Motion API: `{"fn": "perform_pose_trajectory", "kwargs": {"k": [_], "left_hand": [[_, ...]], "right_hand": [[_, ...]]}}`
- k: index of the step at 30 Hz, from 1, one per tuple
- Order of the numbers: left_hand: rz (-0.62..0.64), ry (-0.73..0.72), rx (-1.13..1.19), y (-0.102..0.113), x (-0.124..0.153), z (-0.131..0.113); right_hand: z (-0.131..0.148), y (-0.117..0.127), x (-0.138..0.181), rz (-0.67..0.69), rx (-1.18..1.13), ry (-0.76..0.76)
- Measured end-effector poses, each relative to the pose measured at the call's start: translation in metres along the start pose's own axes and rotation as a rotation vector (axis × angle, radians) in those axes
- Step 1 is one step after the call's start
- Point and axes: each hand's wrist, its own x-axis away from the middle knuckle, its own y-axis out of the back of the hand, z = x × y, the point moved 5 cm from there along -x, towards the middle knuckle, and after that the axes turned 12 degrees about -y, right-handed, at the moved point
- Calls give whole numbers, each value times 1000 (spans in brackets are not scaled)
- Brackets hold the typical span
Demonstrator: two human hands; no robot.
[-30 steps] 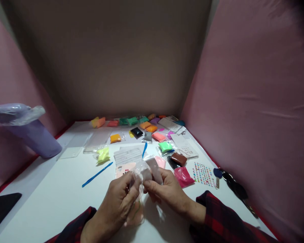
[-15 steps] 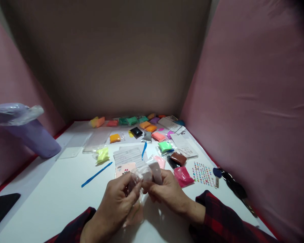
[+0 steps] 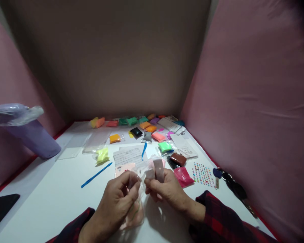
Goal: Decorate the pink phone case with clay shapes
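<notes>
Near the front middle of the white table, both my hands are on a crinkled clear plastic packet [image 3: 142, 168]. My left hand [image 3: 118, 199] pinches the packet's left side between thumb and fingers. My right hand [image 3: 167, 189] grips its right side, along with a pale whitish strip [image 3: 158, 170] that sticks up between the fingers. What is inside the packet is hard to make out. Beneath and behind my left hand lies a pale pink phone case [image 3: 126, 167], largely covered. A magenta clay packet [image 3: 183, 176] rests just right of my right hand.
A blue modelling tool [image 3: 96, 174] and a yellow clay packet [image 3: 102, 155] lie to the left. Behind are lined paper [image 3: 128, 157], another blue tool [image 3: 144, 151] and several coloured packets. A gem sticker sheet [image 3: 204, 174] lies right; a purple container [image 3: 38, 138] stands left.
My hands have drawn slightly apart, with clear plastic stretched between them. The whitish strip in my right hand now shows more plainly. The things on the table have not moved.
</notes>
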Motion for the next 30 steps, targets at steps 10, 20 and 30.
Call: {"fn": "perform_pose_trajectory", "kwargs": {"k": [10, 20, 30], "left_hand": [[91, 39, 132, -5, 6, 5], [-51, -42, 37, 2, 3, -1], [-319, -76, 24, 24, 4, -1]], "right_hand": [[-5, 1, -2, 28, 18, -29], [-7, 5, -6, 55, -51, 0], [-6, 8, -6, -13, -212, -25]]}}
